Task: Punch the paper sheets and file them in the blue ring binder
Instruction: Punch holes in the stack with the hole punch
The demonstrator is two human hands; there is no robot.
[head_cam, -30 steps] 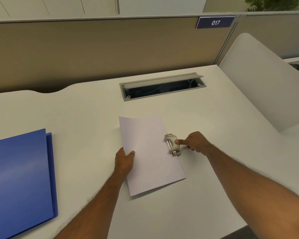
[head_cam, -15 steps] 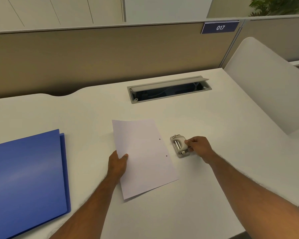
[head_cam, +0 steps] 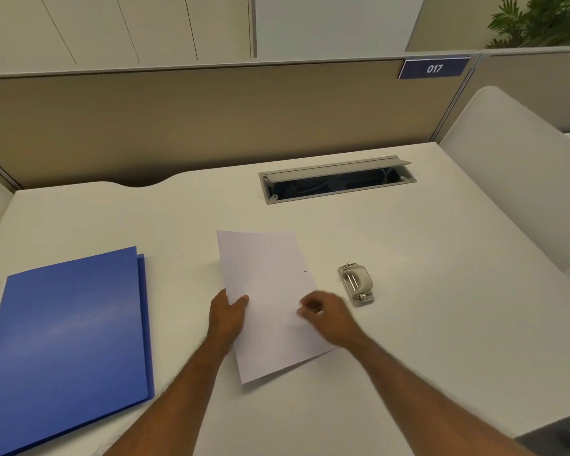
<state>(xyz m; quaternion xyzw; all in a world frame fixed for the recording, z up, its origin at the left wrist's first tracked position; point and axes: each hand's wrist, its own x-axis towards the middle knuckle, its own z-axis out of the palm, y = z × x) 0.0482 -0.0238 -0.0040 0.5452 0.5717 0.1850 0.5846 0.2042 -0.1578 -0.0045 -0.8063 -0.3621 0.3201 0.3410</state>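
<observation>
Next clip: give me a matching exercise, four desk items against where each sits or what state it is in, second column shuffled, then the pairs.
Items:
1. binder
2. paper
3. punch
4. cable tray

States:
A. lid open, at the back of the desk
B. closed, on the left
C. untouched, right of the sheet
D. under both hands, one hole showing

Pairs: 1-B, 2-D, 3-C, 4-A
</observation>
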